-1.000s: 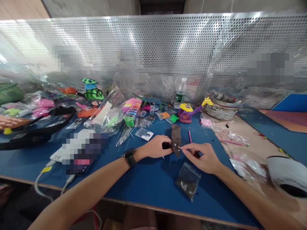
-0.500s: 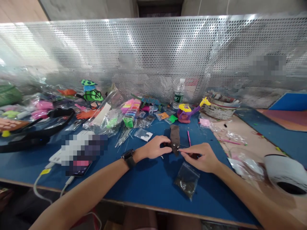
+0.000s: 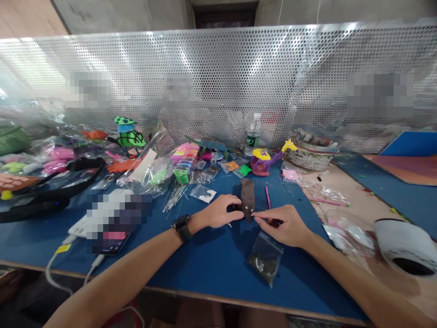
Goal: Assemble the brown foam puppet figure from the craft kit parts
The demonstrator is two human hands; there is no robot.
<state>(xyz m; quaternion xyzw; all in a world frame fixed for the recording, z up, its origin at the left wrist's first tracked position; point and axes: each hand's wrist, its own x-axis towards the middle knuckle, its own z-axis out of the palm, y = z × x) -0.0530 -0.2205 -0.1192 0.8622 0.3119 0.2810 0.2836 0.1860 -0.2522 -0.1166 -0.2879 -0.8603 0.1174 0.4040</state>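
Head view: the brown clay figure [image 3: 247,193] lies on the blue tabletop [image 3: 205,269], between the two hands, with tiny white spots at its near end. The left hand [image 3: 220,211] has its grip part open, thumb and finger bent, with the tips at the figure's side. The right hand [image 3: 290,225] has its grip pinched almost closed at the spotted end; I can't tell if a tiny bit is in it. This looks like small, careful work on that end, and it seems to call for a soft touch, so the clay doesn't get squished, and a still figure. A pink stick [image 3: 267,198] lies just past the right fingers. A clear bag with dark stuff [image 3: 265,259] sits on the near side, close to the right hand. Thin wires [image 3: 175,197] and a bag with white bits [image 3: 205,194] lie past the left hand. Nothing seems to block the fingers.
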